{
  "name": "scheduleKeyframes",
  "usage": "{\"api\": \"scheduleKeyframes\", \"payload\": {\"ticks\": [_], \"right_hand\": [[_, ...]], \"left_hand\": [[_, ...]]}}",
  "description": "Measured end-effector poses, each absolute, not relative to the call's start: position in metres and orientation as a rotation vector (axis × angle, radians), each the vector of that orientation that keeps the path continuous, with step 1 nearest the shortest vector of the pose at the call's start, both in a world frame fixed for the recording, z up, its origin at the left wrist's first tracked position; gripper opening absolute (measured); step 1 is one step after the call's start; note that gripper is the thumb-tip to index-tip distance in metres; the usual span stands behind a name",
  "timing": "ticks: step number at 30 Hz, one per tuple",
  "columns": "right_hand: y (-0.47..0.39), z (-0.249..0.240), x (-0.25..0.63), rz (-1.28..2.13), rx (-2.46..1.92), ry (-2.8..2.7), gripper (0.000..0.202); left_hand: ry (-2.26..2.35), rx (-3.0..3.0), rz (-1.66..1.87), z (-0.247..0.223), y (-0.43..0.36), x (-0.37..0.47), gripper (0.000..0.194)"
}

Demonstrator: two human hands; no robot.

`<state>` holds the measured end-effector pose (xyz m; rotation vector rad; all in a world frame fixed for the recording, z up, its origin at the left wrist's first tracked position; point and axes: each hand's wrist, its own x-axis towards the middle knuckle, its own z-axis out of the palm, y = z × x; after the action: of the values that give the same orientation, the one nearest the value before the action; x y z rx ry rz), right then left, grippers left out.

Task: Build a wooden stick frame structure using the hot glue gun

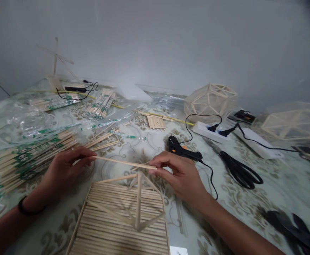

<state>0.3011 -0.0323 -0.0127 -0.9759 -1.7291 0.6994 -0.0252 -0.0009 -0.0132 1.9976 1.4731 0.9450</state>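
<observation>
A thin wooden stick (117, 161) stretches level between my two hands. My left hand (69, 165) pinches its left end between thumb and fingertips, and a black band circles that wrist. The other end is pinched by my right hand (176, 173). Just below the stick lies a raft-like panel of wooden sticks (117, 216) laid side by side, with a small stick frame (139, 202) standing on it. The stick passes above the top of this frame; whether they touch I cannot tell. The panel's near end is cut off by the picture edge.
Wrapped bundles of sticks (35, 156) lie at left. A black glue gun (184, 150) rests beyond my right hand, its cord near a white power strip (210, 131). Black-handled scissors (241, 170) lie at right. Stick-framed polyhedra (210, 101) stand at the back right.
</observation>
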Motion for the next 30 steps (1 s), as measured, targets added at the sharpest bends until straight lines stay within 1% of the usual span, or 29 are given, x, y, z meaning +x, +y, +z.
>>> {"api": "scheduleKeyframes", "payload": {"ticks": [12, 21, 25, 30], "right_hand": [[-0.031, -0.0135, 0.3034, 0.721, -0.989, -1.707, 0.012], [-0.0304, -0.0137, 0.3019, 0.859, -0.988, -1.612, 0.016], [-0.0291, -0.0154, 0.3011, 0.98, -1.002, -1.524, 0.02], [-0.0288, -0.0167, 0.2987, 1.307, -0.946, -1.338, 0.022]], "left_hand": [[1.507, 1.933, 0.887, -0.0139, -0.0011, -0.0266, 0.023], [1.505, 1.938, 0.852, -0.0135, -0.0004, -0.0263, 0.022], [1.478, 1.946, 0.824, -0.0156, 0.0007, -0.0263, 0.022], [1.454, 1.943, 0.79, -0.016, 0.0002, -0.026, 0.024]]}}
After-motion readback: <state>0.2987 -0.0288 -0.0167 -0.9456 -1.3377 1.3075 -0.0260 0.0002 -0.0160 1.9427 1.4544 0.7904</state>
